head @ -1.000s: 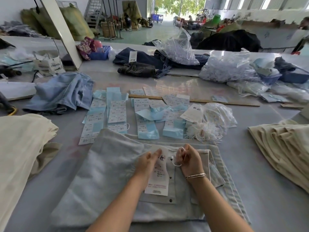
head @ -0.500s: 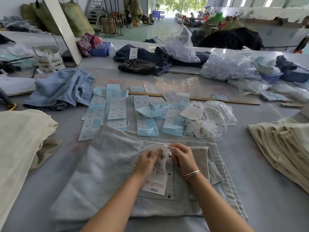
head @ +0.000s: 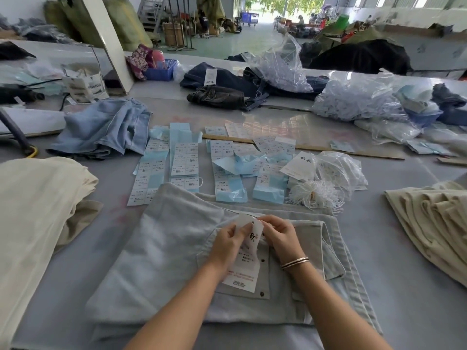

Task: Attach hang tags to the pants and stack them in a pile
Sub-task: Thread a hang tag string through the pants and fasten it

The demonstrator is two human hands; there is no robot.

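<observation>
Folded pale grey pants (head: 164,261) lie flat in front of me on the grey table. A long white hang tag (head: 246,269) with black and red print rests on their waist area. My left hand (head: 227,245) pinches the tag's upper end, which curls upward. My right hand (head: 281,236), a bracelet on its wrist, pinches at the same top end from the right; the string there is hidden by my fingers. Beyond the pants lie loose white hang tags (head: 299,165) and a bundle of white strings (head: 316,194).
Cream pants are piled at the left (head: 32,210) and stacked at the right (head: 429,223). Sheets of blue-backed stickers (head: 182,162) spread past the pants. Light blue jeans (head: 106,127), dark jeans (head: 217,97) and plastic bags of strings (head: 353,99) lie farther back.
Both hands moved up along the tag and drew together at its top end. The tag's top now curls up between the fingers, and the string loop seen earlier is out of sight.
</observation>
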